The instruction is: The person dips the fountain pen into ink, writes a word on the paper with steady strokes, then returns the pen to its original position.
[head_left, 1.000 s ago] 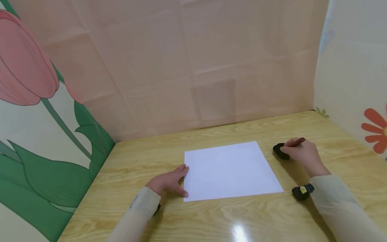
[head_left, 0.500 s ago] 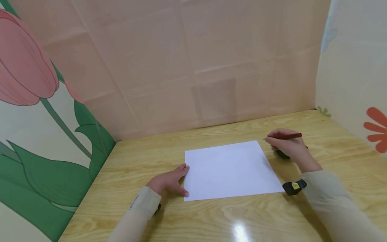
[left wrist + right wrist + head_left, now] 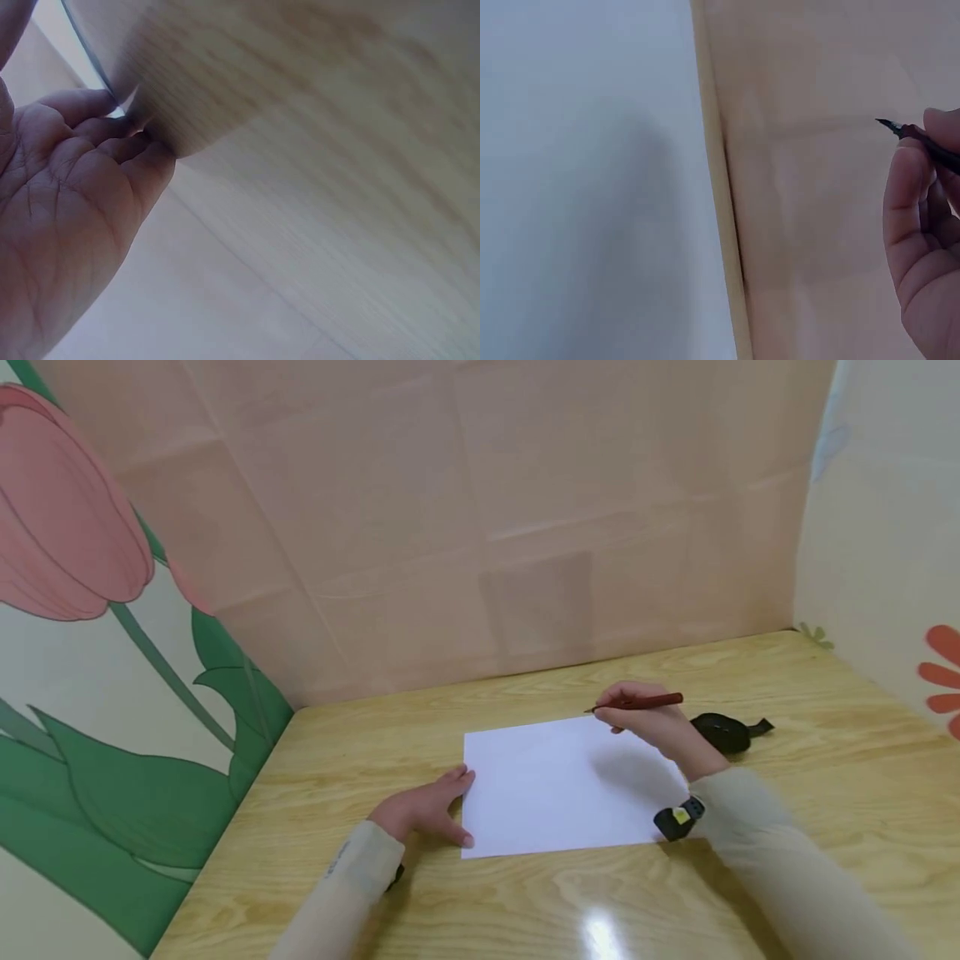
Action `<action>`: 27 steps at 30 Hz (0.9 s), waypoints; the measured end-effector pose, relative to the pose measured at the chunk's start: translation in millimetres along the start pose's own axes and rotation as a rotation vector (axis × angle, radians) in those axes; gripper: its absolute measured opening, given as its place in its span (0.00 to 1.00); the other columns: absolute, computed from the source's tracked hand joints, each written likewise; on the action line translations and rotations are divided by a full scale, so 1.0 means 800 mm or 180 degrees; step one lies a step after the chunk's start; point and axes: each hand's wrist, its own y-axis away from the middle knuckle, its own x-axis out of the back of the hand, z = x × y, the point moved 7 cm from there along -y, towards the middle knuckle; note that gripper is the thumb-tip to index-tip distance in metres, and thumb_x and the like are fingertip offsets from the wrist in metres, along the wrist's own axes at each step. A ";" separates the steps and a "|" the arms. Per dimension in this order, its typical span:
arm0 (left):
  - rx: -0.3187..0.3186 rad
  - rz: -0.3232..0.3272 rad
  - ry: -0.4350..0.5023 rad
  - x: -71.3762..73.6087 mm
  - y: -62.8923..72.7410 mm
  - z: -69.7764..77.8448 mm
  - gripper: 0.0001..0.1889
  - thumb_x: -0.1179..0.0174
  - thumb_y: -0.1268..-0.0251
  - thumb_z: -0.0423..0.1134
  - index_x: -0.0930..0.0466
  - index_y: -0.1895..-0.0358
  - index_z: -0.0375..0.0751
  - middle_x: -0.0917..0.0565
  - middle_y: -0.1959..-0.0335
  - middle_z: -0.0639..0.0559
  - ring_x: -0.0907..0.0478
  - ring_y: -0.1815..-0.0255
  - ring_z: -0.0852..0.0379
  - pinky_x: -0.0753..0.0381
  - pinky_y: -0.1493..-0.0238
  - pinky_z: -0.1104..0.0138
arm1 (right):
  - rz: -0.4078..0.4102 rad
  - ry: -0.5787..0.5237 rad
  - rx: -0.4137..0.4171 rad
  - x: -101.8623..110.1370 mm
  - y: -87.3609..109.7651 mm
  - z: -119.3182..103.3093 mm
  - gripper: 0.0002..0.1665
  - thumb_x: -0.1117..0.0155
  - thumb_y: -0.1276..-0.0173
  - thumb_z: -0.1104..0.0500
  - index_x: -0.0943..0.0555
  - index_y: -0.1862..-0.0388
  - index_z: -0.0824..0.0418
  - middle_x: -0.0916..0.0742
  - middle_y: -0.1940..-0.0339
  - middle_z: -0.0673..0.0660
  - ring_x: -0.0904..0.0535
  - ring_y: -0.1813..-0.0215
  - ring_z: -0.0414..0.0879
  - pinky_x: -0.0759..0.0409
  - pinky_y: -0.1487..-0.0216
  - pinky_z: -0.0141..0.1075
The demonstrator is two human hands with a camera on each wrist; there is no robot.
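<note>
A white sheet of paper [image 3: 540,793] lies flat on the wooden table. My left hand [image 3: 427,808] rests at the paper's left edge with thumb and fingers spread; its fingertips touch the edge. In the left wrist view, the fingers of that hand [image 3: 82,180] reach forward, fairly straight. My right hand [image 3: 648,718] pinches a dark red pen [image 3: 648,702] above the paper's far right part. The pen points left, its dark nib-like tip [image 3: 887,124] showing beyond the fingers in the right wrist view. Whether the tip touches anything is unclear; it appears raised.
Right of the paper, partly behind my right hand, lies a black rounded object [image 3: 722,732] with a strap-like tail. A pinkish backdrop [image 3: 390,568] closes off the table's far edge, and printed flower panels [image 3: 75,510] stand at both sides.
My right hand has lifted the pen away from the black object and carried it left, over the paper. The left hand has stayed at the paper's left edge.
</note>
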 end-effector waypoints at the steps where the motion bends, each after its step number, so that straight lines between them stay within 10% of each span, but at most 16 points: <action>1: 0.0004 -0.0004 0.0018 0.000 0.000 0.000 0.53 0.30 0.51 0.49 0.55 0.26 0.41 0.59 0.24 0.47 0.62 0.25 0.51 0.54 0.29 0.55 | -0.0057 -0.0041 0.0028 -0.008 -0.003 -0.002 0.18 0.36 0.38 0.55 0.23 0.57 0.68 0.18 0.68 0.52 0.22 0.68 0.44 0.22 0.63 0.36; 13: 0.0109 -0.0027 -0.0082 -0.001 -0.005 -0.005 0.53 0.31 0.51 0.50 0.56 0.26 0.43 0.60 0.24 0.50 0.62 0.25 0.53 0.54 0.29 0.56 | -0.0590 -0.0466 0.0037 -0.089 -0.038 -0.004 0.13 0.36 0.39 0.61 0.24 0.60 0.70 0.18 0.70 0.50 0.22 0.68 0.47 0.22 0.64 0.33; 27: 0.0254 -0.0040 -0.0408 0.000 -0.013 -0.001 0.54 0.31 0.53 0.54 0.55 0.26 0.43 0.57 0.24 0.49 0.61 0.25 0.55 0.54 0.28 0.60 | -0.0639 -0.0808 -0.0277 -0.145 -0.071 0.006 0.14 0.36 0.38 0.60 0.22 0.58 0.69 0.17 0.68 0.53 0.22 0.63 0.54 0.21 0.61 0.33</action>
